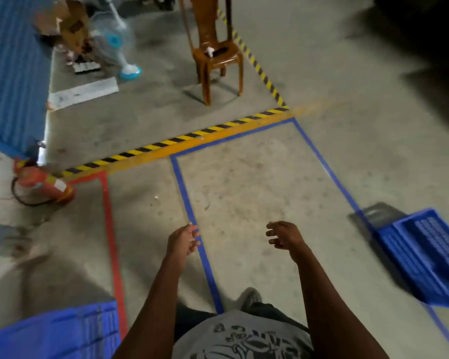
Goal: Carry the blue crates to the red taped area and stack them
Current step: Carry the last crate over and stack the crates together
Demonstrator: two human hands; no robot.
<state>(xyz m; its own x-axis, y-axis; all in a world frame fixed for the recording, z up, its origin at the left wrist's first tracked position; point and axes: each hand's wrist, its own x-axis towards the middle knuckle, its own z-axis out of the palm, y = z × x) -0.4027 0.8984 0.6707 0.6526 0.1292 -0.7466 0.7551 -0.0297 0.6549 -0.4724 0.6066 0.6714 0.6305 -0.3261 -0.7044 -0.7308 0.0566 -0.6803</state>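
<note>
A blue crate (425, 255) lies on the concrete floor at the right, straddling the blue tape line (327, 167). Another blue crate (55, 332) fills the lower left corner, inside the red taped area (109, 229). My left hand (183, 242) and my right hand (283, 235) hang in front of me over the floor, fingers loosely curled, holding nothing. Both hands are well apart from either crate. The view is blurred by motion.
A red fire extinguisher (42, 185) lies at the left by the black-and-yellow hazard tape (176, 138). A brown plastic chair (215, 53), a standing fan (119, 45) and a blue corrugated wall (13, 73) stand beyond it. My shoe (250, 297) shows below.
</note>
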